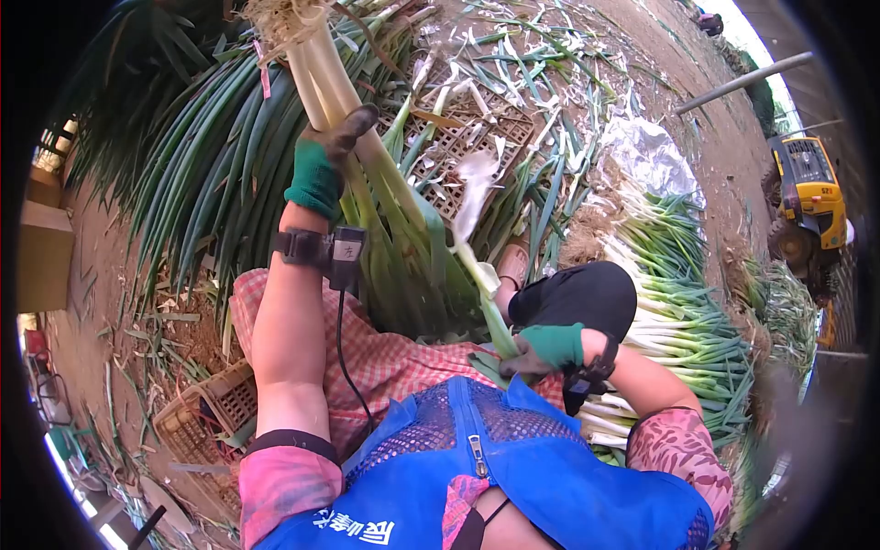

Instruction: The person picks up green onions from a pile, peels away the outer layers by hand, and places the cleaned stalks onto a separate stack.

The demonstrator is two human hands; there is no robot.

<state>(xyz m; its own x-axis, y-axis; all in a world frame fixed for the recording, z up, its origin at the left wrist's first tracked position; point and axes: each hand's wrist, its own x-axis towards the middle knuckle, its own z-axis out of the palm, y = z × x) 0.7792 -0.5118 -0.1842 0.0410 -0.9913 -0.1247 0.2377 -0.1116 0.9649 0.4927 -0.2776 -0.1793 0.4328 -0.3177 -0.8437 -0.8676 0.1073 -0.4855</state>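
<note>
My left hand [328,156], in a dark-palmed glove with a green cuff, is closed around several thick green onions [332,78]. Their roots point up, and their green leaves hang down over my lap. Low in front of my chest, my right hand [543,352], gloved the same way, is closed on a peeled green onion leaf [495,316]. The leaf's pale, ragged end sticks up and looks blurred. Its green end shows beside my fingers. Both wrists wear straps with small dark devices, and a cable runs down from the left one.
A large heap of green onions [215,156] lies at left. Peeled onions [678,321] lie in a row at right near silver sheeting [646,156]. Plastic crates [477,137] lie under scraps ahead, with another crate [206,417] at lower left. A yellow machine [811,192] stands far right.
</note>
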